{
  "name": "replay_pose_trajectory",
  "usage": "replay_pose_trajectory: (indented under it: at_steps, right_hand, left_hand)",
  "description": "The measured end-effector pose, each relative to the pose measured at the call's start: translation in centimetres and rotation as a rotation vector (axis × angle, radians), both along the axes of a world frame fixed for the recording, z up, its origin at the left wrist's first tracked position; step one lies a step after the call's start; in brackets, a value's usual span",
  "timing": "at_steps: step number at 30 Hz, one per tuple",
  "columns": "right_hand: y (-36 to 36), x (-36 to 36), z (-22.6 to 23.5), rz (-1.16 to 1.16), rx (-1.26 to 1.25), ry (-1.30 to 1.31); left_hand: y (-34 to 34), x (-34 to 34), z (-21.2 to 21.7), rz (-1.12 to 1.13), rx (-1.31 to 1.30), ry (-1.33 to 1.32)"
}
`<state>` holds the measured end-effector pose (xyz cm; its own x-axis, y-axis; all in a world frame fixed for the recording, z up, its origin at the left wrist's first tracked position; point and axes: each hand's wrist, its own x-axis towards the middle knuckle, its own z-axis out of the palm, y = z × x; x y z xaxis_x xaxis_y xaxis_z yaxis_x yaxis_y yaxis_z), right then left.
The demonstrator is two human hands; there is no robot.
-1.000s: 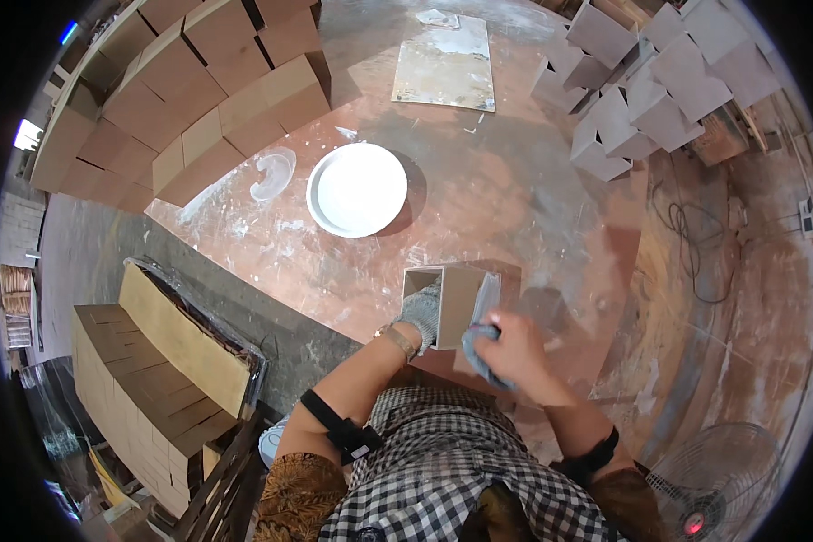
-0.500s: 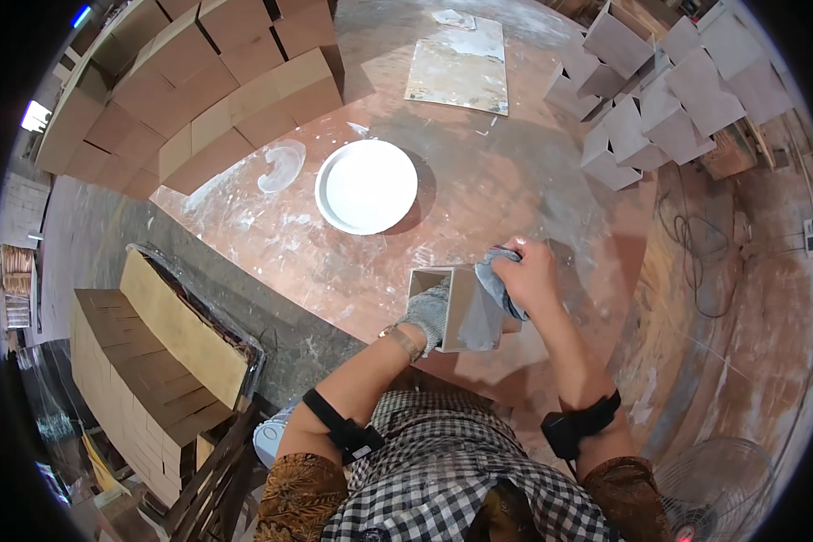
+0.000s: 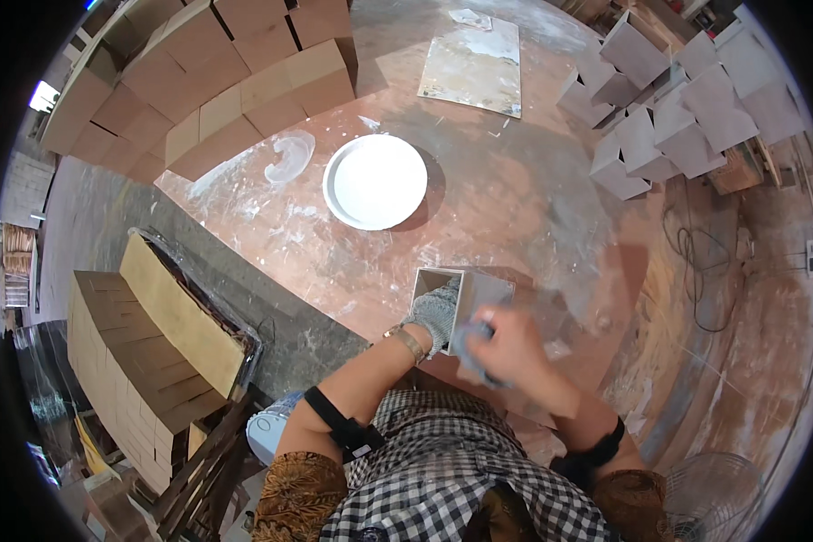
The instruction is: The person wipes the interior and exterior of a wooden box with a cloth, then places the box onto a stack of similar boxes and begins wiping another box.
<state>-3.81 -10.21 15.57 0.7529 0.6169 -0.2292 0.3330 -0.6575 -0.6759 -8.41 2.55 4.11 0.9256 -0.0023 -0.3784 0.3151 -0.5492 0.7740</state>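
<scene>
Box point(image 3: 490, 290) surrounds the left hand point(image 3: 437, 314), grip hidden, while the right hand point(image 3: 513, 345) clutches a grey cloth point(image 3: 472, 342).

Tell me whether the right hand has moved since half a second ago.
Yes. Judged against the white round basin, the right hand has moved away from it, toward the checked garment, from the far end of the box.
</scene>
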Motion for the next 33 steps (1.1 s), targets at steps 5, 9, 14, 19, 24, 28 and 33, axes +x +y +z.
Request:
replay_pose_trajectory:
  at_steps: [5, 9, 14, 19, 24, 28, 33]
  right_hand:
    - [1.8, 3.8, -0.2, 0.011, 0.037, -0.020]
    - [1.5, 3.2, -0.3, -0.139, 0.092, -0.172]
    - [0.1, 0.0, -0.2, 0.161, 0.045, 0.010]
    - [2.5, 6.9, -0.6, -0.215, 0.161, -0.046]
    - [-0.7, -0.7, -0.3, 0.041, 0.165, -0.118]
    - [0.9, 3.3, -0.2, -0.002, 0.049, -0.087]
    - [0.4, 4.3, -1.4, -0.056, 0.193, -0.217]
  left_hand:
    - [-0.5, 0.0, -0.8, -0.218, 0.164, -0.296]
    - [-0.6, 0.9, 3.6, -0.261, 0.081, -0.231]
    - [-0.2, 0.0, -1.3, -0.119, 0.086, 0.068]
    - [-1.1, 0.6, 0.8, -0.072, 0.030, -0.175]
    - [-0.1, -0.1, -0.8, -0.078, 0.050, -0.037]
    - [-0.6, 0.0, 0.9, 0.015, 0.011, 0.078]
    - [-0.9, 0.0, 1.2, -0.076, 0.110, -0.294]
